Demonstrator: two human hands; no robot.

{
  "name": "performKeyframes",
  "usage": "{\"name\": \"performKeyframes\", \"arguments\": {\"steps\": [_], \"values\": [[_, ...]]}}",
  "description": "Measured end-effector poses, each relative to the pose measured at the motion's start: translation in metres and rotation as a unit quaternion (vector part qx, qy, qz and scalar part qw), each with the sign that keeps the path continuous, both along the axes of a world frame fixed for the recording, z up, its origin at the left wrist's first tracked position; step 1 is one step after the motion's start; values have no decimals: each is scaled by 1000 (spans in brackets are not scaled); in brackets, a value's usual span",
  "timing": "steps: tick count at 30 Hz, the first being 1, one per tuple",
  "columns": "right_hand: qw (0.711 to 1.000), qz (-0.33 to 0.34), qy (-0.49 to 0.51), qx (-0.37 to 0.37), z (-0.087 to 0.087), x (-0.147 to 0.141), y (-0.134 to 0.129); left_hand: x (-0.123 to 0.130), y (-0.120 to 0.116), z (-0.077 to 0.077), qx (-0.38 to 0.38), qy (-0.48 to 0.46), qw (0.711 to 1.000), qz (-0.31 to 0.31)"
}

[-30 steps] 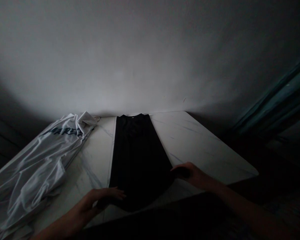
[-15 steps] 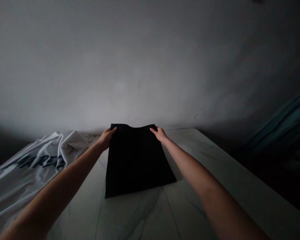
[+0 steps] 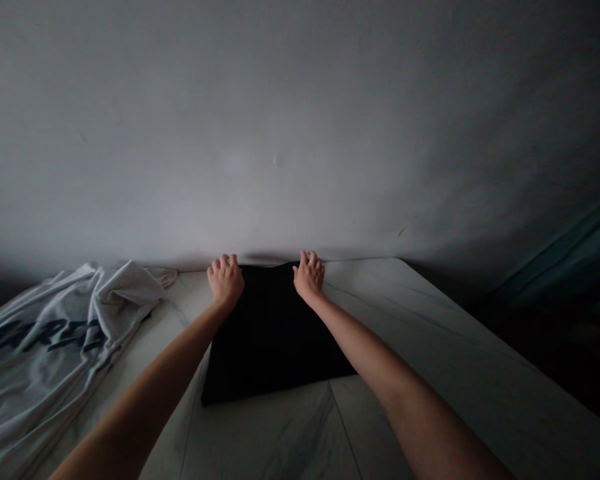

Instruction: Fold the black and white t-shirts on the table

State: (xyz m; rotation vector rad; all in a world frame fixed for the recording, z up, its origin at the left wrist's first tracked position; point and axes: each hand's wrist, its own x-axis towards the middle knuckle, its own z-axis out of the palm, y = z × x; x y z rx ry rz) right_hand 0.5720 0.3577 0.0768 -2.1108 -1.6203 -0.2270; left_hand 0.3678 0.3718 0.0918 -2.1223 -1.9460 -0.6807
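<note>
A piece of black folded cloth (image 3: 277,333) lies on the white marble-patterned surface; its exact kind is too dark to make out. At its far left corner is my left hand (image 3: 225,281), back up, with the fingers curled at the far edge. My right hand (image 3: 309,276) is closed in the same way on the far right corner, its thumb toward the cloth's middle. Both sets of fingertips are partly hidden. The near edge of the cloth slants slightly, and my right forearm covers part of its right side.
A crumpled white shirt (image 3: 55,353) with dark lettering lies on the left of the marble-patterned surface (image 3: 410,333). A grey wall (image 3: 280,133) rises right behind the far edge. At the right, beyond the surface's side edge, is a dark area with a bluish-green thing (image 3: 565,253).
The far edge of the black cloth has come down and back toward the wall. My hands have turned from a thumb-up pinch to backs up, and sit slightly closer together.
</note>
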Motion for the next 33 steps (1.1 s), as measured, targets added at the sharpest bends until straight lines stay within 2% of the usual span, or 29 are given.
{"name": "performKeyframes", "arguments": {"steps": [3,5,8,10,12,14,16,19,22,25,27,29,31,33], "values": [[986,142,-46,-80,-3,-8,-10,17,-13,-10,-16,31,991,-131],[970,177,-43,-163,-6,-4,-13,19,-15,-21,-78,51,982,-163],[963,142,-15,-227,-1,6,-15,6,-11,-27,-149,66,977,-141],[968,94,8,-231,8,10,-22,-7,-12,-23,-166,56,979,-108],[973,36,37,-223,19,10,-37,-19,-24,-17,-161,34,984,-65],[977,-20,57,-203,26,11,-61,-30,-45,-14,-143,10,989,-33],[978,-59,61,-190,27,15,-94,-41,-74,-14,-143,-23,989,-29],[978,-52,55,-194,22,22,-146,-52,-118,-12,-190,-97,976,-53],[980,-18,68,-184,18,27,-188,-54,-156,-4,-281,-214,934,-56],[981,4,101,-163,19,35,-228,-53,-198,3,-361,-342,865,-74],[973,30,143,-177,19,48,-263,-59,-236,2,-407,-380,823,-112],[946,63,209,-239,18,67,-307,-73,-280,-3,-470,-371,786,-153],[896,97,286,-325,17,87,-351,-92,-317,-9,-544,-338,745,-187],[845,123,346,-389,17,104,-380,-109,-335,-10,-581,-315,723,-200]]}}
